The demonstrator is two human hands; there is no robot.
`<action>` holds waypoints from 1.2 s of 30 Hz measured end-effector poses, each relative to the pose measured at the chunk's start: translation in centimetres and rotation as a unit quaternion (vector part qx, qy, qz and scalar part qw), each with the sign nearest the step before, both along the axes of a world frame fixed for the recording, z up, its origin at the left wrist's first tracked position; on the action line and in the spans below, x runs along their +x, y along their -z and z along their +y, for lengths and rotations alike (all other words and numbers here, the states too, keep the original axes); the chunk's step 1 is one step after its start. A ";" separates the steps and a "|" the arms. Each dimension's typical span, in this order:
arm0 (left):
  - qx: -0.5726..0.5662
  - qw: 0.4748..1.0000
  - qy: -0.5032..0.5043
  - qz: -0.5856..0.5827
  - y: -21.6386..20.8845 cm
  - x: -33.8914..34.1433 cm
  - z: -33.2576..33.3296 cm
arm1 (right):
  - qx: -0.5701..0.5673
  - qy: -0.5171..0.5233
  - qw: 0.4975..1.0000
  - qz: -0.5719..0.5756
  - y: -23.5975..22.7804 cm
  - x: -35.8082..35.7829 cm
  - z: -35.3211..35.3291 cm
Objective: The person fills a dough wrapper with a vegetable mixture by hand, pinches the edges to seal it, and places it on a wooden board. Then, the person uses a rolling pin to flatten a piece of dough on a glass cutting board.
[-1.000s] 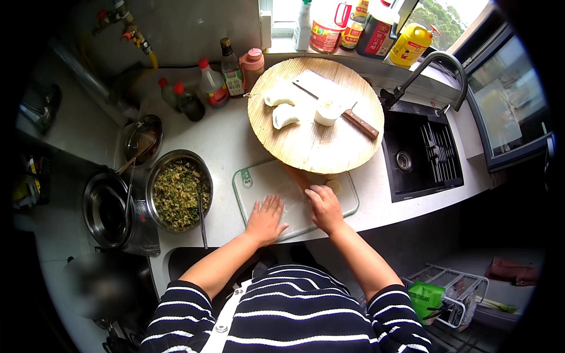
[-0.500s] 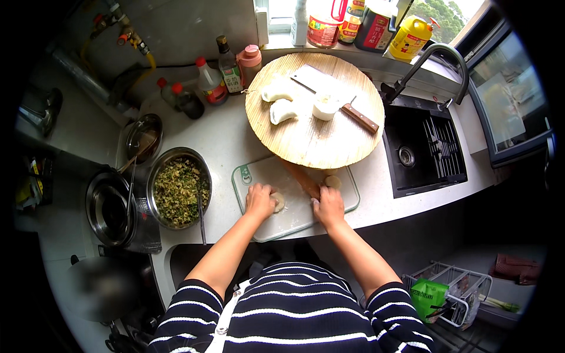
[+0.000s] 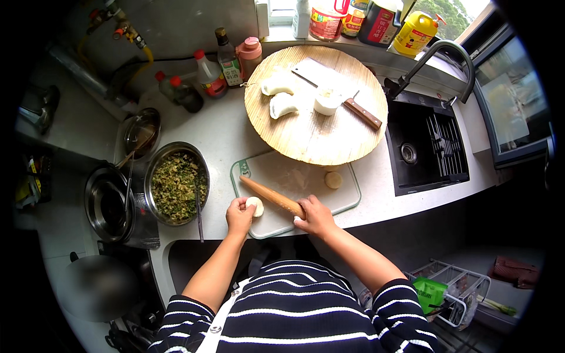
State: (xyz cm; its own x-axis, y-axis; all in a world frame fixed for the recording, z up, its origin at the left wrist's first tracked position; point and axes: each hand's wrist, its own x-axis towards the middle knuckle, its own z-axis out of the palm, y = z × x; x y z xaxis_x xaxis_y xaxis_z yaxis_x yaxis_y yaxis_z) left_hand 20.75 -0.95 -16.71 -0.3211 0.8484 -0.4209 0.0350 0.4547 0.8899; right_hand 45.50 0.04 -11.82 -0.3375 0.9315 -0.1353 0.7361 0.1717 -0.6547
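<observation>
Between the fingers of my left hand (image 3: 239, 216) is a small round piece of dough (image 3: 255, 206), raised at the near left of the cutting board (image 3: 276, 170). My right hand (image 3: 315, 216) grips the near end of a tapered wooden rolling pin (image 3: 272, 196). The pin slants across the board, its far tip pointing up and to the left. Another round dough piece (image 3: 333, 180) rests on the board's right part, beyond my right hand. A dusting of flour shows on the board.
Behind the board, a round wooden board (image 3: 318, 141) holds two folded dumplings (image 3: 283, 105), a white cup (image 3: 326, 102) and a cleaver (image 3: 362, 113). A bowl of chopped filling (image 3: 178, 187) stands left, the sink (image 3: 407, 154) right. Bottles (image 3: 229, 60) line the back.
My left hand has moved left and lifted the dough piece toward me. The rolling pin has swung its far end left and come nearer, still in my right hand.
</observation>
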 end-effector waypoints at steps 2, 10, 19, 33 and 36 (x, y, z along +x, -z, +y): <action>-0.043 0.998 -0.018 -0.043 -1.6 0.5 0.0 | 0.020 -0.002 0.999 -0.031 1.5 0.2 0.2; 0.243 0.900 0.197 0.303 -2.4 4.9 2.9 | 0.114 0.115 0.987 -0.010 1.6 2.3 2.7; 0.270 0.705 0.477 0.450 -2.3 5.3 0.1 | 0.115 0.115 0.987 0.011 0.3 2.8 2.0; 0.212 0.678 0.534 0.458 -2.1 6.6 0.1 | 0.100 0.091 0.990 0.028 -0.3 2.1 2.4; 0.155 0.708 0.480 0.494 -1.9 5.0 1.3 | 0.108 0.090 0.990 0.032 -0.4 2.2 2.3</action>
State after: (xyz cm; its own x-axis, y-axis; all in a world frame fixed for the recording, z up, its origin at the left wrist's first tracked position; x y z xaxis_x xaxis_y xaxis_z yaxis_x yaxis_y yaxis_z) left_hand 25.76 0.35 -14.76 0.4578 0.8782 -0.1384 0.8711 -0.4120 0.2672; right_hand 47.74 2.31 -11.44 -0.1657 0.9820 0.0908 0.7254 0.1838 -0.6633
